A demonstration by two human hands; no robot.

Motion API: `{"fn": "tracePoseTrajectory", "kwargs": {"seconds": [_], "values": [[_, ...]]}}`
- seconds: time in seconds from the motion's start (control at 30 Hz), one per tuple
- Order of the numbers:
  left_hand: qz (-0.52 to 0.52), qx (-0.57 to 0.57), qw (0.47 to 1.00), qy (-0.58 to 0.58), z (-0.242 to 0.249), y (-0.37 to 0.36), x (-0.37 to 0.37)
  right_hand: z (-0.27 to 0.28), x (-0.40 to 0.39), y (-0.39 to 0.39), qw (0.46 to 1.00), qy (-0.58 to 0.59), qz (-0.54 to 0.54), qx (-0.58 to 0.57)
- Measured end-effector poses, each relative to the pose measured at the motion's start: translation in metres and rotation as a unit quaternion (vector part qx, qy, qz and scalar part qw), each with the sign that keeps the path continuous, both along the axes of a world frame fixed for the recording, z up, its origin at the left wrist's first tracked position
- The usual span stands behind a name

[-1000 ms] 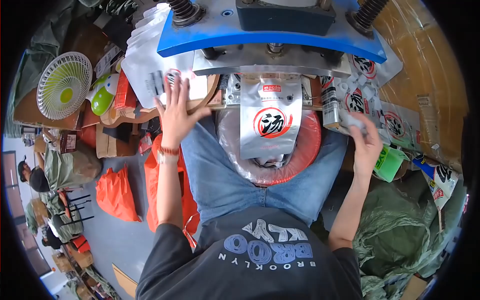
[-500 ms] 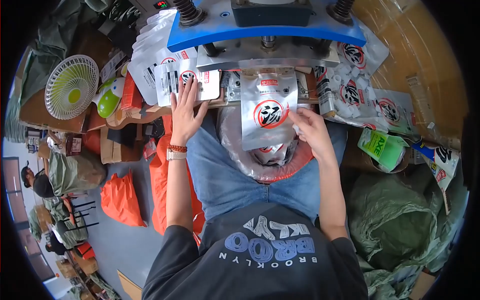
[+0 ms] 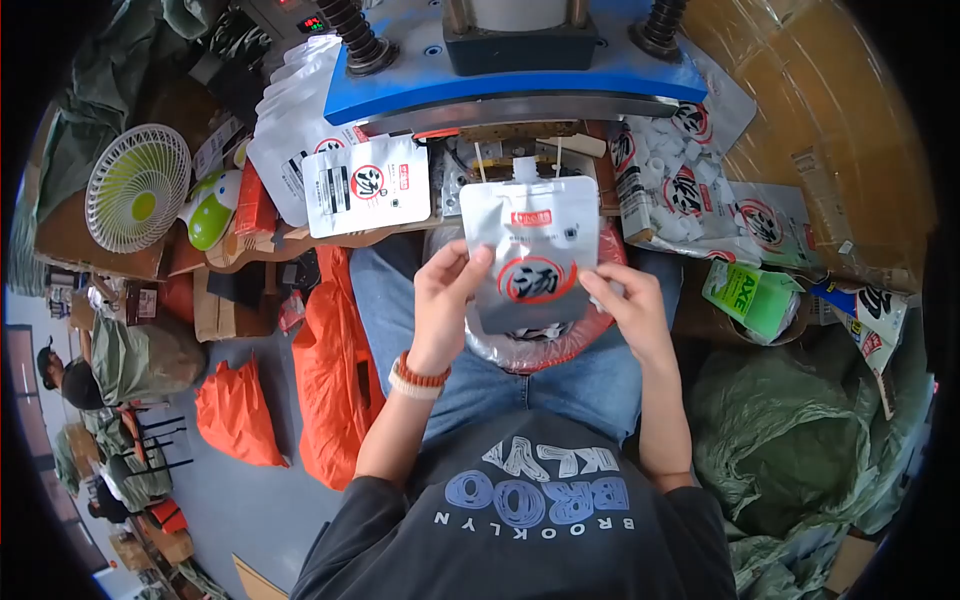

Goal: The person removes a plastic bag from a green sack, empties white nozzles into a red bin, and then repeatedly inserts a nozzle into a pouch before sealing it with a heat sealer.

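A silver spout pouch (image 3: 530,222) with a red ring and black character hangs in front of the press (image 3: 500,95), its white spout (image 3: 525,170) pointing at the machine. My left hand (image 3: 445,295) pinches the pouch's left edge between thumb and fingers. At the right edge my right hand (image 3: 635,312) pinches it too; whether something small is also tucked in those fingers I cannot make out. Below the pouch, a plastic-lined tub (image 3: 485,348) sits between my knees, partly hidden. A stack of flat pouches (image 3: 410,200) lies to the left on the bench.
White spouts (image 3: 665,210) lie heaped on pouches at the right. A white-green fan (image 3: 138,190) stands at the left. Beside my right knee is a green container (image 3: 755,300); orange bags (image 3: 240,410) lie on the floor. Other people are at the far left.
My left hand has left the stack and taken hold of the pouch's left edge. The pouch has come out from under the press toward me, and its spout now shows.
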State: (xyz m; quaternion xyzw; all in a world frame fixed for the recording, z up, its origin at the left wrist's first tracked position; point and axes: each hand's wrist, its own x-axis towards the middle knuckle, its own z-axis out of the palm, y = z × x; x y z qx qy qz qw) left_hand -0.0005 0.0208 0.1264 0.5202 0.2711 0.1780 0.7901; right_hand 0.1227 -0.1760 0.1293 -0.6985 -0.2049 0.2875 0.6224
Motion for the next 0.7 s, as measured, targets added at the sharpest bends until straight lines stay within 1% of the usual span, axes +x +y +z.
{"fn": "tracePoseTrajectory", "kwargs": {"seconds": [0.03,0.07,0.1,0.17,0.2,0.43,0.5,0.63,0.7], "values": [[0.002,-0.002,0.999,-0.038,0.013,-0.006,-0.007,0.011,-0.004,-0.006,1.0,-0.024,0.003,0.005],[0.004,0.025,0.997,-0.066,0.025,-0.011,-0.012,0.027,-0.008,-0.01,1.0,-0.016,0.008,-0.005],[0.006,0.025,0.998,-0.064,0.036,-0.016,-0.016,0.032,-0.012,-0.013,1.0,-0.014,0.01,-0.005],[0.019,0.059,0.992,-0.113,0.05,-0.025,-0.022,0.037,-0.018,-0.019,0.999,-0.011,0.021,0.029],[0.007,0.054,0.991,-0.123,0.051,-0.025,-0.028,0.037,-0.021,-0.02,0.999,0.005,0.014,0.051],[0.001,0.065,0.987,-0.144,0.072,-0.038,-0.041,0.043,-0.032,-0.033,0.997,0.033,0.028,0.067],[-0.008,0.063,0.988,-0.139,0.074,-0.039,-0.047,0.043,-0.033,-0.035,0.993,0.052,0.037,0.096],[-0.024,0.046,0.986,-0.157,0.081,-0.044,-0.051,0.039,-0.033,-0.035,0.99,0.066,0.05,0.114],[-0.027,0.069,0.984,-0.163,0.084,-0.047,-0.052,0.036,-0.032,-0.034,0.987,0.1,0.061,0.107]]}}
